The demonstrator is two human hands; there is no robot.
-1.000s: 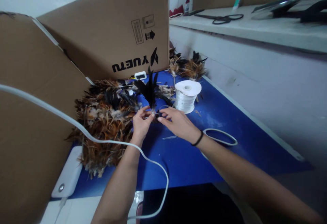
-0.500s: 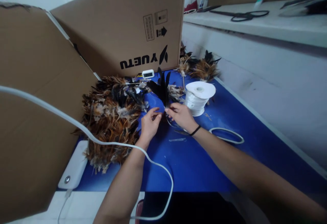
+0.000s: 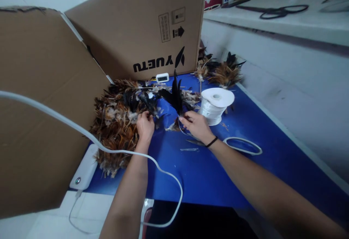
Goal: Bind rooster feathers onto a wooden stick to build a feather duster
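Observation:
My right hand (image 3: 196,125) pinches the base of a small bunch of black feathers (image 3: 176,97), which stands upright above the blue table. A thin pale strand (image 3: 180,128) hangs at its fingertips. Over to the left, my left hand (image 3: 145,125) is at the edge of a large pile of brown and black feathers (image 3: 120,133). Its fingers are curled together among dark feathers, and whatever is between them is hidden. Just beyond my right hand stands a white spool (image 3: 217,106) wound with shiny white ribbon or thread.
Cardboard boxes (image 3: 131,31) wall off the back and left. A white cable (image 3: 160,170) loops across in front, over my left forearm. A white power bank (image 3: 84,168), a white oval ring (image 3: 243,146) and feather bundles (image 3: 226,73) lie around. Scissors (image 3: 282,11) rest on the ledge.
My left hand has moved left, from beside the black feather bunch to the feather pile. My right hand keeps hold of the bunch. The view has shifted slightly.

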